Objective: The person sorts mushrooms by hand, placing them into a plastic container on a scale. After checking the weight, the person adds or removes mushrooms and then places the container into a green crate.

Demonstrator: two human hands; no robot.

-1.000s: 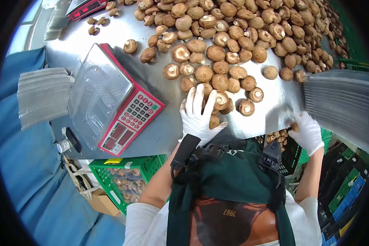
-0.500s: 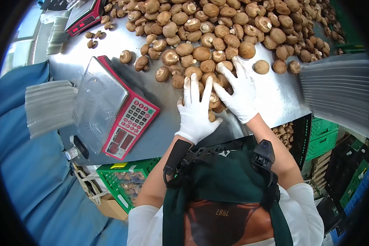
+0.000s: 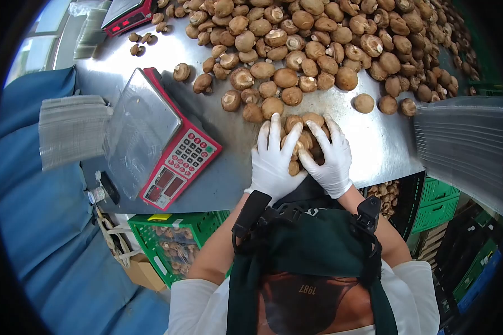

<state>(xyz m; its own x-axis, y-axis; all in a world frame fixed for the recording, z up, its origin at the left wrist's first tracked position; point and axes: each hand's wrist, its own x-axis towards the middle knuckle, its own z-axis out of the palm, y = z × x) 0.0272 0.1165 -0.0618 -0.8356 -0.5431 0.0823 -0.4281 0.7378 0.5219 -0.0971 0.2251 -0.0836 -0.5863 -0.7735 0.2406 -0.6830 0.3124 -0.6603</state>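
My left hand (image 3: 275, 162), in a white glove, curves its fingers around the left side of a small cluster of brown mushrooms (image 3: 312, 119) near the table's front edge. On the other side, my right hand (image 3: 331, 159), also gloved, is bent around the same cluster, so the mushrooms are held between both palms. Fingers hide part of the cluster. Just beyond lies the big heap of mushrooms (image 3: 316, 50), some caps up and some stems up. A few single mushrooms (image 3: 364, 103) sit at its near edge.
At left stands a red scale (image 3: 187, 153) with a clear plastic tray on its plate. Stacked clear trays (image 3: 72, 134) are beside it, and another stack (image 3: 464, 134) is at right. A second scale (image 3: 129, 22) is farther back. Green crates (image 3: 170, 245) stand below the table (image 3: 218, 125).
Both hands have drawn back from the heap's edge toward my body, bringing a cluster of mushrooms with them. A bare strip of table now separates that cluster from the heap.
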